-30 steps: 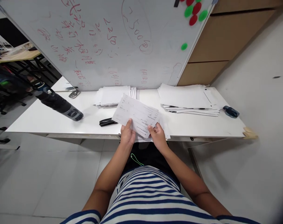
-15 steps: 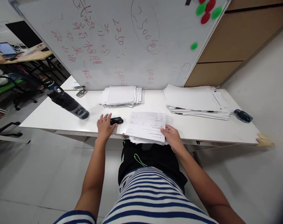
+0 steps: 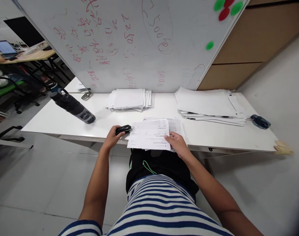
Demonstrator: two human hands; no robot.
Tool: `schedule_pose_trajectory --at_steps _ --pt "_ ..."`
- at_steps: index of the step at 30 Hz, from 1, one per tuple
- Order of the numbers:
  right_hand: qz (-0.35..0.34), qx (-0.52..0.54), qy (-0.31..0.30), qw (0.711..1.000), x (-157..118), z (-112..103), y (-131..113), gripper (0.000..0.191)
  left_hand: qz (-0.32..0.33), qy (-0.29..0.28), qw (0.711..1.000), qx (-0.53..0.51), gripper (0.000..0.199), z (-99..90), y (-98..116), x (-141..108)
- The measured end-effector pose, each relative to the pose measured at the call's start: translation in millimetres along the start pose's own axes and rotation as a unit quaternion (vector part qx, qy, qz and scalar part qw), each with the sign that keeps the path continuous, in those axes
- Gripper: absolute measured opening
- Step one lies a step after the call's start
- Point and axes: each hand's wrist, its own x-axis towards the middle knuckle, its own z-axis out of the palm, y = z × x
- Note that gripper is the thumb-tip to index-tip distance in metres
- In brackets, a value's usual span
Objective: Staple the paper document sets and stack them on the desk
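Observation:
My left hand (image 3: 111, 137) is closed around a black stapler (image 3: 123, 129), whose front end meets the upper left edge of a printed sheet (image 3: 149, 136). With thumb and fingers, my right hand (image 3: 177, 142) pinches the right edge of that sheet, which lies shifted left over other printed papers (image 3: 177, 126) at the desk's front edge. Whether one sheet or several are in the pinch cannot be made out.
On the white desk (image 3: 105, 111) are a dark bottle (image 3: 75, 108), a mouse (image 3: 86, 95), a paper stack (image 3: 129, 98), a larger stack (image 3: 205, 103) and dark glasses (image 3: 260, 121). A whiteboard (image 3: 115, 42) stands behind. A person sits far left.
My left hand has closed on the stapler and lifted it. My right hand has drawn the printed sheet left, off the papers beneath, and the stapler now meets its edge.

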Motion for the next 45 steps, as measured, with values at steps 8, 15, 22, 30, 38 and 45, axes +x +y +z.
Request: schedule_pose_trajectory --at_steps 8,15,22,30,38,45 --pt "-0.012 -0.039 -0.034 0.999 6.1 21.1 -2.1 0.042 0.029 -0.034 0.998 0.054 0.042 -6.7 13.2 -4.7" --pt "-0.040 -0.069 -0.033 0.996 7.7 29.0 -8.0 0.046 -0.023 0.056 0.997 -0.038 0.048 -6.7 43.7 12.7" --pt "-0.039 -0.094 -0.027 0.994 3.6 30.8 -9.4 0.042 -0.034 0.071 0.980 0.184 0.052 30.8 75.3 58.9" --pt "-0.020 -0.091 -0.023 0.995 0.4 29.7 -8.1 0.043 -0.004 0.064 0.934 0.352 0.057 65.5 66.1 63.2" --pt "-0.021 -0.175 -0.031 0.984 -3.9 34.5 -4.1 0.044 0.065 0.131 0.952 0.268 0.040 63.5 63.1 64.3" --pt "-0.110 -0.291 0.008 0.950 5.2 47.1 -24.7 0.032 0.161 0.307 0.928 0.137 0.041 42.7 54.3 16.6"
